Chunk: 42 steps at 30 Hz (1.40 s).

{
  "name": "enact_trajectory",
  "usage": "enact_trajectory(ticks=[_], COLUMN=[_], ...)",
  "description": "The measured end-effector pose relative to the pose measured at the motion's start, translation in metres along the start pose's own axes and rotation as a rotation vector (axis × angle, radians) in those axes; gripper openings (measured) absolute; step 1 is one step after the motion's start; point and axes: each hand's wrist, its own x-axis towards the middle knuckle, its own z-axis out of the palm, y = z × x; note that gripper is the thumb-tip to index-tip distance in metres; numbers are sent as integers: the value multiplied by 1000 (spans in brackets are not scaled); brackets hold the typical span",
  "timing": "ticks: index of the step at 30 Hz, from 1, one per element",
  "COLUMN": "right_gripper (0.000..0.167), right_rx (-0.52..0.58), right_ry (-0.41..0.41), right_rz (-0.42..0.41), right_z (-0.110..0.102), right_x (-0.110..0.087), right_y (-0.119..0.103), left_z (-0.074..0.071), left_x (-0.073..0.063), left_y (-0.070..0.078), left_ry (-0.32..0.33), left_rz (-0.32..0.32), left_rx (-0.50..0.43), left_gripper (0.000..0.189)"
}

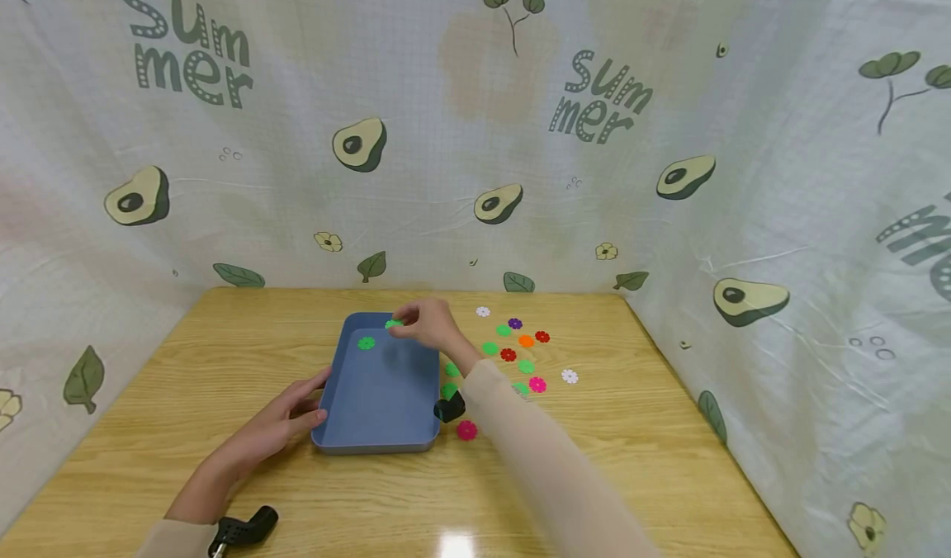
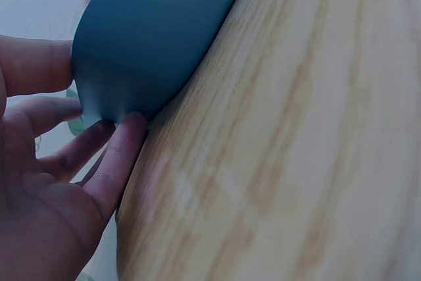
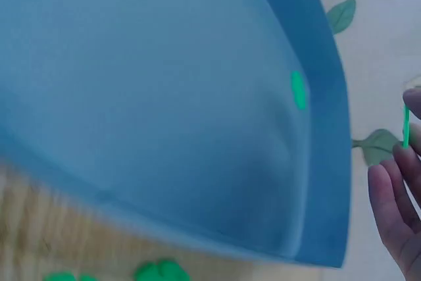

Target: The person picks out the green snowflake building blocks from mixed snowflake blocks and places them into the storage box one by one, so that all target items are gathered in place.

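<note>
A blue-grey rectangular tray lies on the wooden table. My left hand touches its left side; in the left wrist view the fingertips rest against the tray's outer wall, fingers spread. Above the tray's far end, my right hand pinches a green flower-shaped piece between thumb and fingers. The right wrist view shows that piece edge-on. Another green flower piece lies inside the tray near its far left corner.
Right of the tray, several loose flower pieces are scattered: green, red, pink, orange, purple and white. Some lie close to the tray's right wall, partly behind the right arm. A printed curtain stands behind the table.
</note>
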Motion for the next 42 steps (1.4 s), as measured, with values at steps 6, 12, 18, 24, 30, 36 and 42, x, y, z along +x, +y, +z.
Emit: enact_trajectory(ticks=[6,12,18,24,30,36,42], right_gripper=[21,22,22,23,24,23,22], right_rx=[-8,-40,-46,-26,-51,-88,-156], right_ry=[40,40,20,-2,-28,-70,-124], right_rz=[13,9,17,32,29,24,1], right_z=[17,29,41,54,64,69,69], right_x=[7,13,12,12,13,14,12], right_y=[2,2,5,12,13,10,10], left_z=[-1,-2,-3,-3,-3,-4,-3], left_x=[-1,-1,-1,-1,0,0,0], left_y=[0,1,1,0,0,-1,-1], left_ry=[5,-3,-12,-14,-11,-12,-17], left_rz=[-6,12,28,25,16,19,16], left_rx=[11,10,-8,-5,-1,-8,-3], left_gripper=[76,76,76,75,75,74,74])
